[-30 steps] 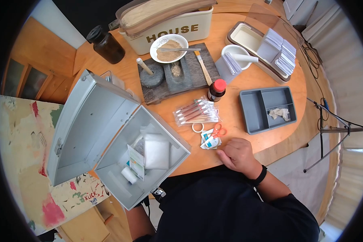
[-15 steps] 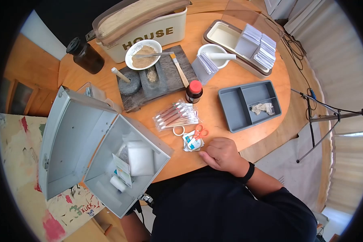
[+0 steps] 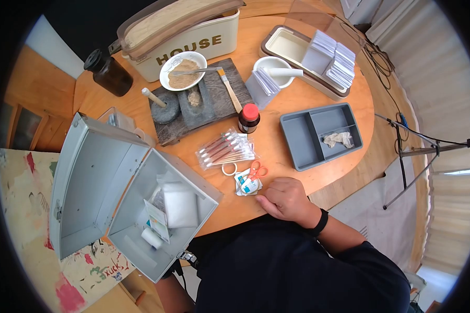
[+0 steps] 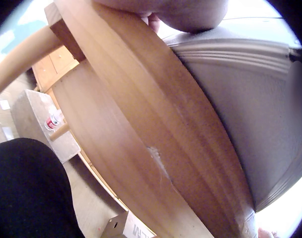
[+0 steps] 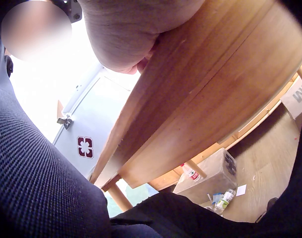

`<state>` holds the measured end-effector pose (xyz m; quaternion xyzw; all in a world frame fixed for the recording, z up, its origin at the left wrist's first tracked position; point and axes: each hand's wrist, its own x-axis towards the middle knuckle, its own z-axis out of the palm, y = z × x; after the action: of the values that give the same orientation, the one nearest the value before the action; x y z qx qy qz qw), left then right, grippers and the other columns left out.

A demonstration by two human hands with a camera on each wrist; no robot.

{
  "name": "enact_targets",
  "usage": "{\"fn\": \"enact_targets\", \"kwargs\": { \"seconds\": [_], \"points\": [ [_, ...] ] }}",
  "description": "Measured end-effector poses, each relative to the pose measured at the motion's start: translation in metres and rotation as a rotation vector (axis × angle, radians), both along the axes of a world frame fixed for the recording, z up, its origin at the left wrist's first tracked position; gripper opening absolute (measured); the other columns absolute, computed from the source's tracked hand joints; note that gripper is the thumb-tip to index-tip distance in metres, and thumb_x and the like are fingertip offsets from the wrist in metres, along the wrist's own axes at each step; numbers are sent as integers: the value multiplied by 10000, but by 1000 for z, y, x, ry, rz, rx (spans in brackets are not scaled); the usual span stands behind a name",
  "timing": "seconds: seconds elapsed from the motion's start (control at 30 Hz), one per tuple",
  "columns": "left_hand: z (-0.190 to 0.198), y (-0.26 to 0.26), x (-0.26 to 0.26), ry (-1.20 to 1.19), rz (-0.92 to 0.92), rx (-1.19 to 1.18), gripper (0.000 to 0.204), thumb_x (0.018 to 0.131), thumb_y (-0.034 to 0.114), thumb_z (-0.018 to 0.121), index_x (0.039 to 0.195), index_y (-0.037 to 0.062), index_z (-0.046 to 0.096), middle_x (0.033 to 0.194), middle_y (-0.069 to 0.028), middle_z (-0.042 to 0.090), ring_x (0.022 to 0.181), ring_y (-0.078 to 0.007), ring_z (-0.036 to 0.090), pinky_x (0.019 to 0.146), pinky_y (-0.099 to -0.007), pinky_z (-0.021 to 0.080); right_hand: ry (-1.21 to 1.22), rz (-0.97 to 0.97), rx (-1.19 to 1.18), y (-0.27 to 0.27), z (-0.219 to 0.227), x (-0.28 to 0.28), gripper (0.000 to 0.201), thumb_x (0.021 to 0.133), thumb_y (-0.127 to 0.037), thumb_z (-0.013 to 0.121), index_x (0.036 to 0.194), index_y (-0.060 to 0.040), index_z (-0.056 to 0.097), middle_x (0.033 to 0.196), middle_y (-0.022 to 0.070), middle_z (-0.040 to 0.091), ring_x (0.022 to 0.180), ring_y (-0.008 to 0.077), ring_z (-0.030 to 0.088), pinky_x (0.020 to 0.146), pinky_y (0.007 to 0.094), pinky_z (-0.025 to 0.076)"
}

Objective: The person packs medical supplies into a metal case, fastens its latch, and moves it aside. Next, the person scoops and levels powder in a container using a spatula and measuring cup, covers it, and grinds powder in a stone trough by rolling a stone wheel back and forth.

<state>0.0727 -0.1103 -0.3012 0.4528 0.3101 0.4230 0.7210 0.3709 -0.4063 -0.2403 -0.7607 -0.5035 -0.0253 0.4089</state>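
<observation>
My right hand (image 3: pixel 287 199) rests on the table's near edge with loosely curled fingers, holding nothing that shows. Just left of it lie orange-handled scissors (image 3: pixel 257 170) on small white-and-blue packets (image 3: pixel 241 189), beside a white tape ring (image 3: pixel 229 169). The open grey metal box (image 3: pixel 196 172) hides my left hand in the head view. In the left wrist view, part of the left hand (image 4: pixel 185 14) shows at the wooden table edge near a grey surface; its grip cannot be told. Inside the box are a white pad pack (image 3: pixel 180 205), a white roll (image 3: pixel 151 238) and a packet (image 3: pixel 157 220).
Farther back lie bagged cotton swabs (image 3: pixel 225 148), a red-capped bottle (image 3: pixel 249 118) and a grey divided tray (image 3: pixel 296 138). A dark board (image 3: pixel 225 107) carries grinding stones, a bowl of powder (image 3: pixel 183 70) and a brush. A brown jar (image 3: pixel 109 74) stands far left.
The head view has shifted, so the scene sits farther left in the picture. My right hand stays at the table edge beside the scissors; nothing is taken up or put down.
</observation>
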Motion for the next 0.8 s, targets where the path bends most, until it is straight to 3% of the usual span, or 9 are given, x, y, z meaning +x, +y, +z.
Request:
{"fn": "enact_targets", "kwargs": {
  "seconds": [0.23,0.8],
  "points": [
    [4,6,12,37,145,85,455,1027,409,418,1316,62,470,1281,-136,549,1134,-253,580,990,-431,494,-1,23,-41,3,4,0,297,792,-113,743,590,-78,528,560,70,501,499,259,512,476,376,414],
    [8,6,25,60,158,69,442,1028,398,421,1308,59,473,1275,-135,550,1129,-252,582,986,-429,497,-19,11,-35,2,3,0,309,779,-98,751,584,-76,513,563,69,518,497,260,518,473,376,419]
  ]
}}
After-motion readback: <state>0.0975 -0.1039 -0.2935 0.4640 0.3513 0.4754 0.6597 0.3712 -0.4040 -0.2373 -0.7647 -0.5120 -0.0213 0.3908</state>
